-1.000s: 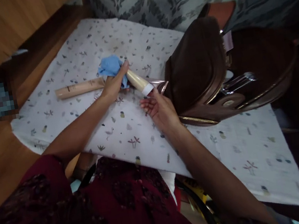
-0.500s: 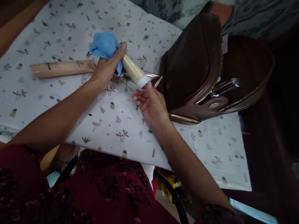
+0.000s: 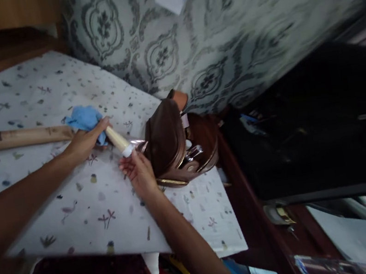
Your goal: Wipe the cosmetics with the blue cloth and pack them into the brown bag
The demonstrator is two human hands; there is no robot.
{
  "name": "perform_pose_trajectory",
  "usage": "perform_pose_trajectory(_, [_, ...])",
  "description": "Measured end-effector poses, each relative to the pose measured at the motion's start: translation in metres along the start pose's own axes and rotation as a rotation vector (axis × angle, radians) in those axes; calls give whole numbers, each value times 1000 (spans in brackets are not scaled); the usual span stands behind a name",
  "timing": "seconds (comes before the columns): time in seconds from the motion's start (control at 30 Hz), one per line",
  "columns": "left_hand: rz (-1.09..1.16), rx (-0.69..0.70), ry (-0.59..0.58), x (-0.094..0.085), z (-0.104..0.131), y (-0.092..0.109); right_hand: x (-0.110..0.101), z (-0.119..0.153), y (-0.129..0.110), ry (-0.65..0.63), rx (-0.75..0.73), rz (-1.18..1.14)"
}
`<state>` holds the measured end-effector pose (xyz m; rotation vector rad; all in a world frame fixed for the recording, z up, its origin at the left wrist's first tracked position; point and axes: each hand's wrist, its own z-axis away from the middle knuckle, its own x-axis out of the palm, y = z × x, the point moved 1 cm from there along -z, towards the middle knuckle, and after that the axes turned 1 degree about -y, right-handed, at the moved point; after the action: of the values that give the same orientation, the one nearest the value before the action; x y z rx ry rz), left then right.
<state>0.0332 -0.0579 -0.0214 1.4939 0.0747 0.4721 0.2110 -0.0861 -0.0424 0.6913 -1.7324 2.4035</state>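
Note:
My left hand (image 3: 83, 144) is closed around a blue cloth (image 3: 84, 117) and the upper part of a pale yellow squeeze tube (image 3: 117, 138) with a white cap. The tube slants down to the right. At its cap end, my right hand (image 3: 143, 175) pinches with thumb and fingertips, palm turned up. A long beige tube (image 3: 18, 137) lies on the patterned tablecloth, its right end beside my left hand. Just right of the squeeze tube, a brown bag (image 3: 163, 133) stands unzipped with a clear-topped item inside. A shiny pinkish packet (image 3: 139, 145) shows between bag and tube, partly hidden.
Grey patterned wallpaper (image 3: 162, 56) rises behind the white tablecloth (image 3: 86, 209). To the right is a large black object (image 3: 316, 133) on dark red furniture, with papers (image 3: 356, 229) near it. A wooden piece (image 3: 1, 15) borders the far left.
My view has swung up and to the right, so the hands and bag appear further left and lower. Both hands keep nearly the same hold on the tube and cloth.

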Motion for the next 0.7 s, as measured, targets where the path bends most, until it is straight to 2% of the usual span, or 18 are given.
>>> perform_pose_trajectory(0.17, [-87,13,-56,-1,0,-1,-3,0,5,4,-103,113])
perform_pose_trajectory(0.33, [-79,38,-23,1,-1,-2,-11,-8,11,-23,-170,164])
perform_pose_trajectory(0.4, [-75,20,-49,3,1,-1,-10,-6,8,-36,-170,120])
perform_pose_trajectory(0.57, [-27,19,-128,5,2,0,0,3,-4,51,-79,-56])
perform_pose_trajectory(0.7, [29,51,-159,4,0,-2,3,4,-7,40,-38,-112])
